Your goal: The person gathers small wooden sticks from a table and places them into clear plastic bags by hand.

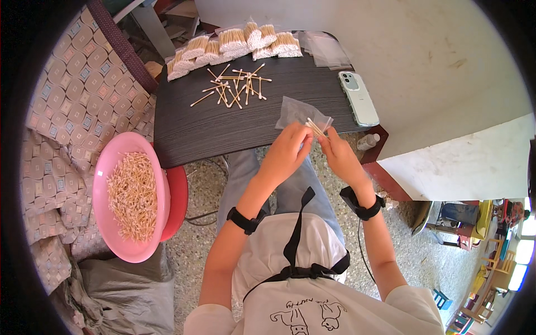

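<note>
Both hands grasping: left hand pinches a cotton swab bundle, long axis slanting up-left, into the clear bag held by right hand.

Bright, even daylight; no hard shadows. Soft shadow under hands on tabletop. Wall near overexposed, faint glare on phone. Centre sharp. Strong fisheye: tabletop edge bows, black vignette fills corners. Lower-right rim blown out, smeared, colours bleeding.
</note>
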{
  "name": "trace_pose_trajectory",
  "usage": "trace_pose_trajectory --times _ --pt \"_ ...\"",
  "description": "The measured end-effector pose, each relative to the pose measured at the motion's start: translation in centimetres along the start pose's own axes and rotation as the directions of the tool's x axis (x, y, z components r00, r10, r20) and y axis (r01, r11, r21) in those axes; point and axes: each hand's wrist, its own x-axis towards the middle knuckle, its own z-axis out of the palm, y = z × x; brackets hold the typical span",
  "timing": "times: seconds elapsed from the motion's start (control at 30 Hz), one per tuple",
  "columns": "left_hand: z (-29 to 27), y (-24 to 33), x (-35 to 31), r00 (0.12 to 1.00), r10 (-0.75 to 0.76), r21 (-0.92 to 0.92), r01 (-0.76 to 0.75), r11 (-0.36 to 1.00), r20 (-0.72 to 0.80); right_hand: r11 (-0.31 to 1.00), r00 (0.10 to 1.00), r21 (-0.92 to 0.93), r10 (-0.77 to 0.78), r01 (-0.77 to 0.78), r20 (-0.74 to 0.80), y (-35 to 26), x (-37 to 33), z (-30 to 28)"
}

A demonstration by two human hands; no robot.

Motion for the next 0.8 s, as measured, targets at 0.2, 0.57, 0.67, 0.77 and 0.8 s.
trace_pose_trajectory --times 0.2,0.57,0.67,0.77,0.8 --pt "-0.8 0.0 -1.1 0.986 0.143 0.138 -0.154 0.978 0.09 0.964 0.993 0.246 -0.112 0.1 0.034 1.5 0.5 0.8" --pt "-5.6 1.4 -0.6 0.975 0.19 0.328 -0.217 0.919 0.114 0.863 0.904 -0.286 -0.361 0.417 0.231 -2.1 -0.8 -0.9" --pt "-5.6 1.4 -1.2 0.979 0.059 0.269 -0.111 0.957 0.194 0.91 0.9 -0.18 -0.308 0.373 0.309 -2.6 -0.7 -1.3" --pt "-5.4 2.0 -0.9 0.974 0.048 0.313 -0.118 0.943 0.223 0.907 0.89 -0.151 -0.334 0.393 0.309 -2.7 -0.6 -1.3" --pt "-5.4 2.0 -1.0 0.975 0.003 0.295 -0.07 0.953 0.223 0.908 0.89 -0.149 -0.334 0.392 0.31 -3.0 -0.5 -1.3"
